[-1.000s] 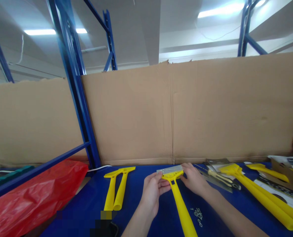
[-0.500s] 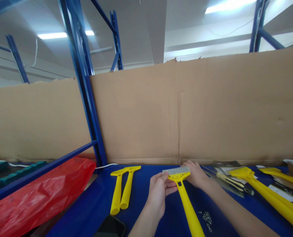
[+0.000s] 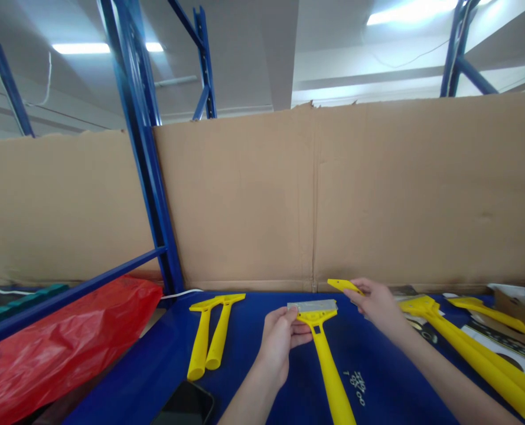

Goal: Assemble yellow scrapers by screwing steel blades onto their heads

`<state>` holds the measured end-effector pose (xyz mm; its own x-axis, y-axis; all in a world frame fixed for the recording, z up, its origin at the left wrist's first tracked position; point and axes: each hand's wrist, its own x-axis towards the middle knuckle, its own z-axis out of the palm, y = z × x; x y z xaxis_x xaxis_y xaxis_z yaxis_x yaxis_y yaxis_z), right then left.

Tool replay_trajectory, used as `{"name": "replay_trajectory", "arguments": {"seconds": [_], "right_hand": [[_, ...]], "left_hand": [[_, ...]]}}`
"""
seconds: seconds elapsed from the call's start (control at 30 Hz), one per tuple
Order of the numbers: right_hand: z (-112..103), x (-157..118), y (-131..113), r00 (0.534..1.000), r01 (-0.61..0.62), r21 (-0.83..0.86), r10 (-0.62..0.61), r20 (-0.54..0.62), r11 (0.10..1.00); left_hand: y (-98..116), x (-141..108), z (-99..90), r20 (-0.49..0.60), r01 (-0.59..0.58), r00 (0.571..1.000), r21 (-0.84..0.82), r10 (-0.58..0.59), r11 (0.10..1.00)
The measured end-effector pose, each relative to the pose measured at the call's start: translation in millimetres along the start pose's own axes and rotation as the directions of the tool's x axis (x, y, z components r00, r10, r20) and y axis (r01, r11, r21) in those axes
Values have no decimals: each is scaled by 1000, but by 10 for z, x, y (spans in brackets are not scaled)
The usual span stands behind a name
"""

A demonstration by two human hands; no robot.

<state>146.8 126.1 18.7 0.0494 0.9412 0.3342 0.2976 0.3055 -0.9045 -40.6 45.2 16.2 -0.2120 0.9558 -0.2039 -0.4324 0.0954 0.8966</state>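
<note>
My left hand (image 3: pixel 280 337) is closed on the head of a yellow scraper (image 3: pixel 326 360), its thumb on the flat metal blade (image 3: pixel 313 306) lying across the top. The scraper's long handle points down toward me. To the right and a little higher, my right hand (image 3: pixel 375 304) pinches a small flat yellow plastic piece (image 3: pixel 342 285), tapered at its left end. It is held apart from the scraper head. Two more yellow scraper handles (image 3: pixel 198 342) lie side by side on the blue tabletop (image 3: pixel 253 360), left of my left hand.
Several yellow scrapers (image 3: pixel 479 360) lie at the right among printed cards and tools. A black phone (image 3: pixel 186 404) rests at the front left. Red plastic sheeting (image 3: pixel 67 348) lies beyond a blue rack bar (image 3: pixel 111 274). A cardboard wall (image 3: pixel 244 200) closes the back.
My right hand has moved from behind the scraper head to the right and up, now showing the yellow piece in its fingers. My left hand keeps the scraper and blade. The view has shifted slightly.
</note>
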Motion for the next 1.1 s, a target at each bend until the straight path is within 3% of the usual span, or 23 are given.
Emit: {"name": "replay_trajectory", "arguments": {"seconds": [0.07,0.2,0.37,0.5,0.67,0.77,0.87,1.1], "right_hand": [[-90,-19,-54,998,-51,106,55,-37,993],[-180,-76,-183,988,-145,321,154,-5,936],[-156,-107,-238,957,-284,533,266,113,797],[-117,-149,-228,924,-381,605,316,217,699],[-29,-430,-237,871,-484,533,323,370,694],[33,-644,-272,815,-537,397,338,470,744],[88,-777,-317,725,-567,274,312,615,777],[199,-857,-340,699,-541,183,317,641,821]], "left_hand": [[-1,-10,4,-9,7,1000,9,-7,1000],[-16,-8,1,1,17,1000,32,-17,999],[-63,16,-15,-7,37,999,49,-37,998],[-62,16,-18,-34,44,998,38,-43,998],[-33,29,-23,-99,26,995,-1,-26,1000],[-33,44,-31,-112,6,994,-15,-8,1000],[-41,52,-38,-118,-11,993,-19,8,1000],[-39,43,-7,-112,-17,994,8,18,1000]]}}
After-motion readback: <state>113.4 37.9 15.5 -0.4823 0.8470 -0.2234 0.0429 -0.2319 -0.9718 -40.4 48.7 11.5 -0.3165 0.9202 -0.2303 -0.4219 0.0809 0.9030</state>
